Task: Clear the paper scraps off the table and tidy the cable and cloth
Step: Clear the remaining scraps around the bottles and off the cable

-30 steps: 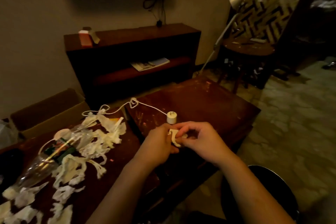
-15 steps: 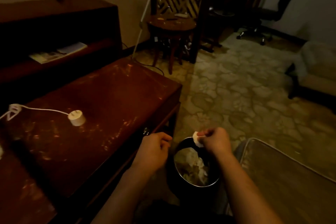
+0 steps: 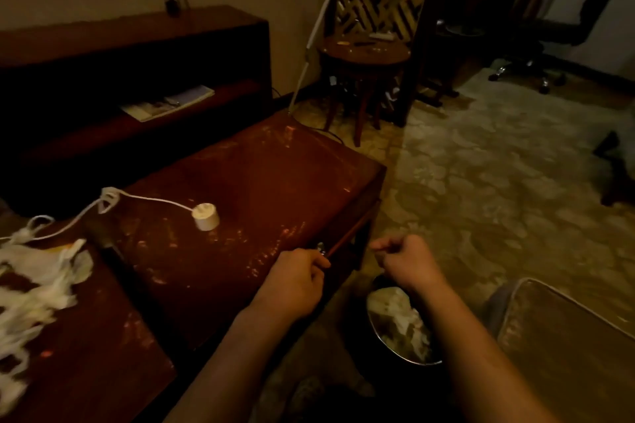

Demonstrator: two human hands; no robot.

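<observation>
Cable (image 3: 154,201) running left-to-right on counter (image 3: 275,175), plug (image 3: 205,216) at right end, paper scraps (image 3: 31,288) heaped far left, right grip (image 3: 407,259) clenched empty over bin (image 3: 412,361), left grip (image 3: 292,282) curled at counter edge, contents indeterminate.

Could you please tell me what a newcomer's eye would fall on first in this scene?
The white cable with its round plug stands out near the middle of the dark red table, with a heap of torn paper scraps at its left end. Nearer the camera, the left hand and right hand have curled fingers at the table's near corner, the right above a floor bin holding pale scraps.
</observation>
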